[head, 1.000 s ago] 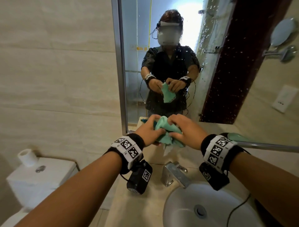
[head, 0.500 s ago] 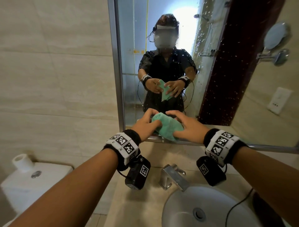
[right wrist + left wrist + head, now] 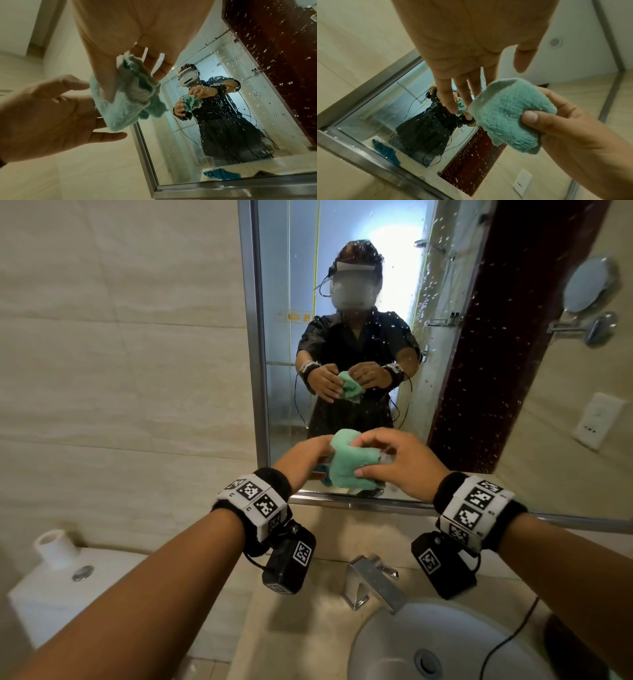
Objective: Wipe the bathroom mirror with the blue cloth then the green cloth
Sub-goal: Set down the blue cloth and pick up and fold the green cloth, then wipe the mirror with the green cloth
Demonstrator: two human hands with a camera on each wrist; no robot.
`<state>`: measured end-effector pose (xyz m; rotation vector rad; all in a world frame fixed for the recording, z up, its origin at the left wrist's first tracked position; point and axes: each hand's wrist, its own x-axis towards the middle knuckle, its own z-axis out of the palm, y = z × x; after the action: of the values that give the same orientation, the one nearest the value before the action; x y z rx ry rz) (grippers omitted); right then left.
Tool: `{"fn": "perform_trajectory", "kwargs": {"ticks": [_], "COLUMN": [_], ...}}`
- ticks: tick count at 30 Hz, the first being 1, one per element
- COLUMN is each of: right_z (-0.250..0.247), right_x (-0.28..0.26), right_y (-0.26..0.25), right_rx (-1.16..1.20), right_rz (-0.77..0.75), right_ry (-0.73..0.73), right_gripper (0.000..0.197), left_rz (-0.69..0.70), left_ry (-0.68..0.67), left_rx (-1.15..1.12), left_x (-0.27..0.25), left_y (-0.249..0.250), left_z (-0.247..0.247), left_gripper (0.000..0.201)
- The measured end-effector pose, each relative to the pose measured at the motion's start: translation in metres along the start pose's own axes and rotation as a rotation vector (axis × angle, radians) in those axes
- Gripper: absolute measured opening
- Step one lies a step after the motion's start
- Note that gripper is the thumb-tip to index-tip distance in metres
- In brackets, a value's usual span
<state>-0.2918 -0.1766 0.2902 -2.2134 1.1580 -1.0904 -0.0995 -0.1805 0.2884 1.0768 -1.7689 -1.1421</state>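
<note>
— What's the left hand (image 3: 301,462) doing?
— Its fingers are out straight and loose beside the green cloth (image 3: 349,463), gripping nothing.
— And the cloth itself?
— Bunched up in the air just in front of the mirror (image 3: 359,337), low down, above the tap (image 3: 373,583).
— The right hand (image 3: 400,463)?
— It pinches the cloth between thumb and fingers.
— The blue cloth (image 3: 221,174)?
— Only its reflection shows, at the mirror's lower edge.

A bathroom: wall mirror (image 3: 376,337), sink (image 3: 394,652), faucet (image 3: 373,583), toilet tank (image 3: 65,587).
</note>
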Motion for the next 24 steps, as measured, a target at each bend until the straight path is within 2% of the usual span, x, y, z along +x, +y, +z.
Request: {"fn": "perform_trajectory", "kwargs": {"ticks": [3,6,9,12,16,19,24], "right_z": [-0.004,-0.007,-0.012,-0.016,-0.025,-0.042,-0.09], "right_x": [0.004,0.01,0.016,0.023,0.032,0.049,0.103], "right_y": [-0.003,-0.008,-0.015,-0.023,-0.034,-0.047,-0.074], "right_rx": [-0.06,-0.063,-0.077,-0.105,-0.151,-0.202,-0.273], "right_rz": [-0.073,-0.101,-0.131,-0.13,-0.157,-0.187,-0.204], "right_ry": [0.022,0.01,0.025,0.084,0.212,0.262,0.454], "right_gripper": [0.037,0.037,0.039,0.043,0.037,0.034,0.032], "left_rz": [0.06,0.186,0.222,0.263,0.328,0.382,0.49], "left_ry": [-0.016,-0.076,0.015,0.076,0.022,0.018,0.26], "left_rx": [-0.006,0.001,0.019,0.033,0.072,0.239,0.717], "left_x": [-0.002,-0.001,0.003,0.009,0.017,0.028,0.063], "left_y": [0.012,0.023,0.034,0.037,0.049,0.075,0.126], "left_z": [-0.002,-0.005,-0.012,-0.017,-0.026,-0.039,-0.076], "left_gripper": [0.022,0.031,0.038,0.031,0.024,0.036,0.055]}}
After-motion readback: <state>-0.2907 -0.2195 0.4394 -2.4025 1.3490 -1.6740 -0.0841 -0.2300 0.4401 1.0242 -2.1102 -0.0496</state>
